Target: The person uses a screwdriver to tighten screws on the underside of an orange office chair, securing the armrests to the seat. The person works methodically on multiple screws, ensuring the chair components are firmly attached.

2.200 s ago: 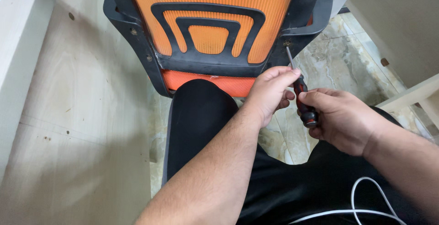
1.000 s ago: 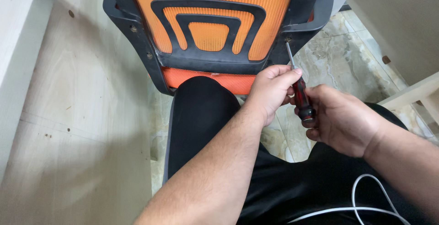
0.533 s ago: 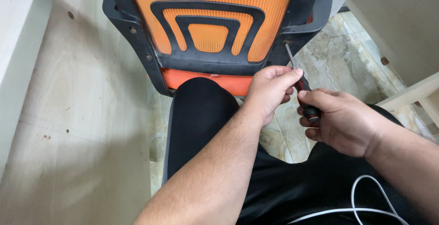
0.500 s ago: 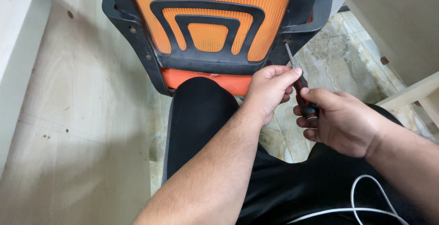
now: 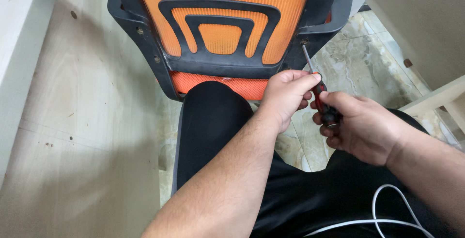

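Both hands on the screwdriver (image 5: 317, 85); right hand (image 5: 363, 126) wrapped tight round the red-and-black handle, left hand (image 5: 286, 97) pinching the shank just above it. Tip sits at a hole on the right side of the chair back's black frame (image 5: 319, 20) — orange mesh (image 5: 220, 5) fills the frame, upper centre of view. Person's black-clad knee (image 5: 208, 122) is right under the chair's lower edge; white cable (image 5: 382, 214) lies across the lap; pale wood panel (image 5: 72, 122) lies on the left.
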